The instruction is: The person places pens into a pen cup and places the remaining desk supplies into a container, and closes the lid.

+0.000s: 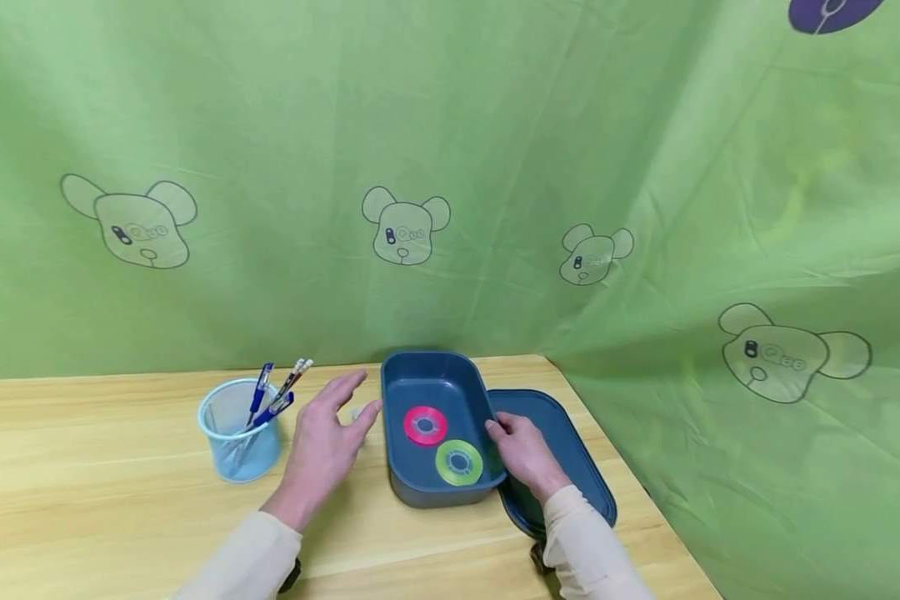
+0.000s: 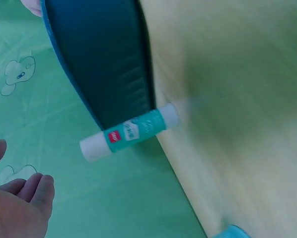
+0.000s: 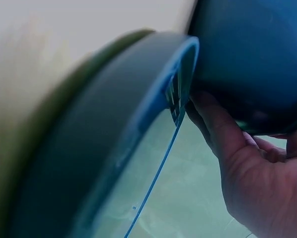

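A dark blue rectangular box (image 1: 424, 367) stands uncovered on the wooden table. Inside it lie a pink tape roll (image 1: 414, 436) and a yellow-green tape roll (image 1: 444, 471). My right hand (image 1: 526, 451) grips the box's right wall, thumb over the rim and fingers outside. At the box's left side, my left hand (image 1: 326, 446) is held with fingers spread and touches nothing. A green glue stick with white ends (image 2: 138, 131) stands on the table between that hand and the box; my fingers mostly hide it in the head view.
The dark blue lid (image 1: 587, 475) lies right of the box, under my right forearm. Further left stands a light blue mesh pen cup (image 1: 251, 458) with pens and pencils. A green curtain (image 1: 285, 292) borders the table (image 1: 82, 500) at the back and right.
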`<control>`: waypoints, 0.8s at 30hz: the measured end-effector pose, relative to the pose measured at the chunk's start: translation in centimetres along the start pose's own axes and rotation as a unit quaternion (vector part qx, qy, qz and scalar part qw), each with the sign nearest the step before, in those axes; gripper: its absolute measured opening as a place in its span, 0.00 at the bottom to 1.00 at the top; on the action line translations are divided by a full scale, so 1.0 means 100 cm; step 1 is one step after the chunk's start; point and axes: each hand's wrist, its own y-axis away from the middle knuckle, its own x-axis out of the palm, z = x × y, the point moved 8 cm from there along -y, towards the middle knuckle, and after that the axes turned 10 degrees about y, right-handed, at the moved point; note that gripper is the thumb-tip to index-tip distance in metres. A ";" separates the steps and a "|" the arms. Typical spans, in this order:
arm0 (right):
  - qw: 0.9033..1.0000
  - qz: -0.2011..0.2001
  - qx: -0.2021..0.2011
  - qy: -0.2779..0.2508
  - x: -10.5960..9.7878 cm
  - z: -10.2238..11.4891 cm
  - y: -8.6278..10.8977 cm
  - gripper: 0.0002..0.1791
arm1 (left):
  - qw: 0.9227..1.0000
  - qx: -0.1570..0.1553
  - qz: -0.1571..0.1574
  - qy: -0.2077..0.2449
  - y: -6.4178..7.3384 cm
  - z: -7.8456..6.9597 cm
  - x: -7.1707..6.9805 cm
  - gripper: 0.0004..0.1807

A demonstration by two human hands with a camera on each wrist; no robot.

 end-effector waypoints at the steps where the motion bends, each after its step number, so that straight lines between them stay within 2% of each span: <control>1: 1.000 -0.001 0.001 -0.001 0.000 0.000 0.000 0.20 | 1.000 -0.002 -0.001 -0.004 0.000 0.002 -0.001 0.26; 8: 1.000 -0.007 -0.003 0.002 -0.002 0.001 0.001 0.18 | 0.999 -0.037 0.010 -0.025 0.004 0.018 -0.003 0.29; 16: 1.000 -0.006 -0.010 0.002 -0.003 0.001 0.000 0.18 | 0.996 -0.090 0.015 -0.002 0.006 0.042 -0.002 0.30; 24: 1.000 -0.004 -0.003 -0.005 0.001 -0.001 0.000 0.20 | 0.991 -0.131 0.017 0.001 0.011 0.054 -0.002 0.30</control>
